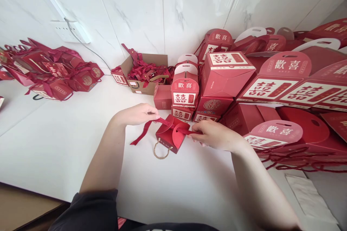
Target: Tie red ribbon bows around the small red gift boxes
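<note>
A small red gift box (169, 140) stands on the white table between my hands, its rounded top flaps folded inward. A gold rope handle (162, 158) hangs from its near side. Dark red ribbon (145, 131) runs across the top through the flaps. My left hand (139, 113) pinches the ribbon left of the box, and a loose tail droops below my fingers. On the right, my right hand (211, 134) grips the ribbon's other end close to the box. Part of the ribbon is hidden inside that hand.
An open cardboard box (146, 86) of red ribbons sits near the wall. Stacked red gift boxes (225, 74) crowd the right side. At the far left lies a pile of ribboned boxes (51, 88), below a wall socket (71, 31) with a cable. A white packet (309, 195) lies at the lower right.
</note>
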The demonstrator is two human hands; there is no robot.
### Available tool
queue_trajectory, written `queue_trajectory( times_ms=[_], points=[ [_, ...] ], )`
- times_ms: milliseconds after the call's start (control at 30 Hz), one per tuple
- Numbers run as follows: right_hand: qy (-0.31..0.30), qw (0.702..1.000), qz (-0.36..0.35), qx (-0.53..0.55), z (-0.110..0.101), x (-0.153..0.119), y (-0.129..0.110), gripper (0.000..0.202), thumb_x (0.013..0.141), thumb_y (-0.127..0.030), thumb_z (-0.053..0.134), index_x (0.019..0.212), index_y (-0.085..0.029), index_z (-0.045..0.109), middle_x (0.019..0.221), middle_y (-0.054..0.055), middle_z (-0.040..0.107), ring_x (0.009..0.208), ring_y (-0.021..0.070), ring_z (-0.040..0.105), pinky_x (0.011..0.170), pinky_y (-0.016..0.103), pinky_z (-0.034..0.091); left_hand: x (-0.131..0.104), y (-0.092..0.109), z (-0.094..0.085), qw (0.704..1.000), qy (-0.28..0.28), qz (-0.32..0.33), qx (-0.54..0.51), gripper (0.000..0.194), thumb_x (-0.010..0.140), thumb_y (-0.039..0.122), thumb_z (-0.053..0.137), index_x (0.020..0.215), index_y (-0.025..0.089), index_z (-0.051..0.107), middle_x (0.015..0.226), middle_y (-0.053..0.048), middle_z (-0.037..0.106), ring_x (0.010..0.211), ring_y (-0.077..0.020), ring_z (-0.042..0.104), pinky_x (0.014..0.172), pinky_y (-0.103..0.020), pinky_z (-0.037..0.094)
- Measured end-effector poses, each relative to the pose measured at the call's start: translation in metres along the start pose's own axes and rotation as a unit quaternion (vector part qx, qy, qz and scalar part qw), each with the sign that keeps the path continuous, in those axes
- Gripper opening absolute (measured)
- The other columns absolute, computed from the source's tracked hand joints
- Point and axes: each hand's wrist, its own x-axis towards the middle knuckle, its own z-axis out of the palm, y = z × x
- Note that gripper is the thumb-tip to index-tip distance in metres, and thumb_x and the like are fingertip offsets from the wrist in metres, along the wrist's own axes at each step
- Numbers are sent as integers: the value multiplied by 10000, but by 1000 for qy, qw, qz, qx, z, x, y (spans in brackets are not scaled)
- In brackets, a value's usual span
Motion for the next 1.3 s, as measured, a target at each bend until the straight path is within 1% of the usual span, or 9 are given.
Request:
queue_trajectory(
  times_ms=[167, 400, 600, 700, 867, 967, 1100, 1200, 1300],
  points=[
    [13, 998, -4, 68, -5, -5, -4, 354, 930, -451, 478, 701, -205, 589, 608, 4, 587, 512, 137, 530, 463, 250, 380, -5, -4, -5, 999, 21, -3, -33, 398, 876, 524, 511, 704, 169, 572, 640, 20, 466, 576, -109, 408, 543, -236, 327],
    [140, 979, -15, 149, -8, -10, -13, 432, 923, -548, 490, 670, -199, 482, 597, -33, 482, 494, 101, 439, 465, 225, 361, -20, 11, -7, 988, 29, 42, -149, 379, 880, 499, 556, 734, 152, 600, 700, -14, 561, 643, -120, 513, 603, -229, 424],
    [233, 947, -50, 214, -6, -9, -16, 379, 886, -534, 581, 729, -195, 516, 632, -30, 468, 541, 101, 407, 477, 216, 350, -28, 19, -6, 978, -64, 79, -183, 195, 848, 351, 628, 879, 159, 644, 752, -40, 649, 702, -147, 600, 685, -262, 511],
    [272, 933, -69, 225, -5, -7, -16, 348, 866, -498, 629, 739, -190, 529, 669, -20, 511, 566, 101, 417, 510, 223, 359, -33, 17, -8, 978, -73, 75, -182, 196, 837, 353, 645, 860, 159, 663, 747, -47, 670, 702, -155, 624, 701, -277, 539],
    [348, 908, -97, 211, -4, -4, -15, 246, 828, -402, 698, 800, -191, 574, 760, 1, 586, 691, 135, 518, 655, 252, 448, -35, 18, -10, 973, -31, 122, -191, 298, 848, 417, 637, 730, 149, 694, 1119, -123, 680, 771, -180, 661, 674, -288, 558],
    [357, 899, -102, 232, -2, -3, -15, 223, 823, -368, 708, 811, -194, 568, 791, 3, 608, 703, 135, 541, 668, 256, 471, -35, 20, -8, 964, -23, 158, -213, 300, 853, 410, 640, 711, 153, 702, 1251, -136, 651, 896, -217, 671, 731, -300, 556],
    [363, 876, -128, 291, 1, -1, -16, 221, 811, -328, 727, 922, -218, 570, 862, 11, 645, 755, 146, 605, 690, 268, 519, -36, 22, -5, 953, -31, 166, -251, 260, 837, 402, 666, 749, 161, 708, 1060, -146, 729, 831, -222, 689, 758, -346, 555],
    [375, 860, -144, 314, 2, -1, -17, 331, 802, -319, 738, 1064, -241, 552, 918, 23, 672, 812, 164, 641, 734, 294, 542, -40, 25, -3, 953, -32, 173, -248, 174, 813, 333, 697, 876, 171, 691, 1035, -131, 729, 875, -229, 697, 782, -342, 556],
    [379, 853, -157, 322, 2, -1, -20, 378, 807, -323, 738, 1121, -253, 541, 927, 23, 685, 833, 168, 647, 780, 312, 545, -42, 30, 1, 955, 0, 169, -245, 294, 804, 247, 696, 1070, 189, 584, 1007, -105, 721, 849, -194, 693, 748, -297, 558]
  ],
)
